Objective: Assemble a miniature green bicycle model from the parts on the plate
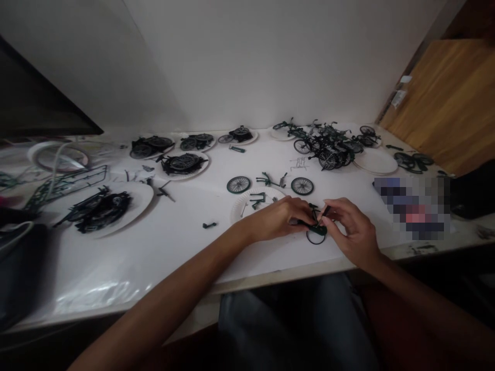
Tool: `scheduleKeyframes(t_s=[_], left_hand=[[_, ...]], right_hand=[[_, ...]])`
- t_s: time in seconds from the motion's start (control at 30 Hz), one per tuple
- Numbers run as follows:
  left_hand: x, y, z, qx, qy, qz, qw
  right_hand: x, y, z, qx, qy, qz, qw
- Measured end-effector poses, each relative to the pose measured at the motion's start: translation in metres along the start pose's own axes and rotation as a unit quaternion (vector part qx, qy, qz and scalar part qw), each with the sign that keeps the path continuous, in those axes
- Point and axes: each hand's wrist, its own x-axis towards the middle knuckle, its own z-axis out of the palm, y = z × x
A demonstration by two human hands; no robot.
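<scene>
My left hand point(282, 219) and my right hand point(350, 229) meet over the table's front edge, both pinching a small dark green model bicycle frame point(316, 226) with a black ring at its bottom. The right fingers also hold a small dark piece point(327, 210) at the frame's top. Just behind my hands lies a paper plate point(242, 206) with a few small green parts. Two loose spoked wheels point(238, 184) point(302, 186) and a green handlebar part point(273, 181) lie beyond it.
Several paper plates with dark bicycle parts point(100, 208) point(183, 164) fill the left and back. A cluster of assembled model bicycles point(328, 144) stands at the back right beside stacked empty plates point(375, 162). A small loose part point(209, 225) lies left of my arm.
</scene>
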Motion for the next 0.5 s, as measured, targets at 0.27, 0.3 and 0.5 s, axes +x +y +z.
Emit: scheduleKeyframes(t_s=[0.27, 0.3, 0.5], left_hand=[[-0.0001, 0.0006, -0.0003, -0.014, 0.001, 0.002, 1.0], [-0.0002, 0.0005, -0.0002, -0.014, -0.001, 0.002, 1.0], [-0.0004, -0.0008, 0.0001, -0.006, 0.005, -0.002, 1.0]], right_hand=[[-0.0002, 0.0007, -0.0008, -0.012, -0.01, 0.007, 1.0], [-0.0003, 0.0008, -0.001, -0.01, -0.011, 0.007, 1.0], [-0.0002, 0.0016, -0.0006, -0.013, -0.012, -0.004, 1.0]])
